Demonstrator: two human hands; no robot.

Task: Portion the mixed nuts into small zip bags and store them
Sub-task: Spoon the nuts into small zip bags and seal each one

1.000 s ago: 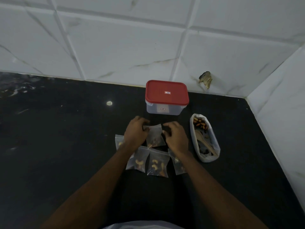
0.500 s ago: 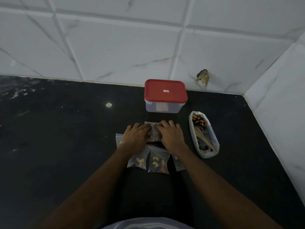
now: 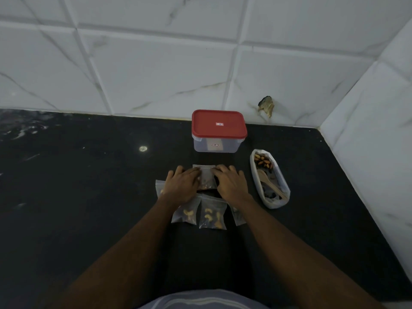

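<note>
Since my left hand (image 3: 182,186) & right hand (image 3: 230,185) lie flat, fingers straight, pressing the zip bag (image 3: 206,176) just in front of the red-lid box (image 3: 219,124), I'm prob. sealing it. Filled bags (image 3: 211,215) lie further in front, nut pouch (image 3: 269,177) front-right of box.

A dim, bluish-grey scene is shown, lit weakly from above; a small round glare spot (image 3: 143,148) is reflected in the black counter (image 3: 66,197). The white wall tiles (image 3: 156,74) are rendered dull grey, their joints bowed by wide-angle distortion. Detail in the zip bags (image 3: 213,215) is lost to noise and softness.
</note>
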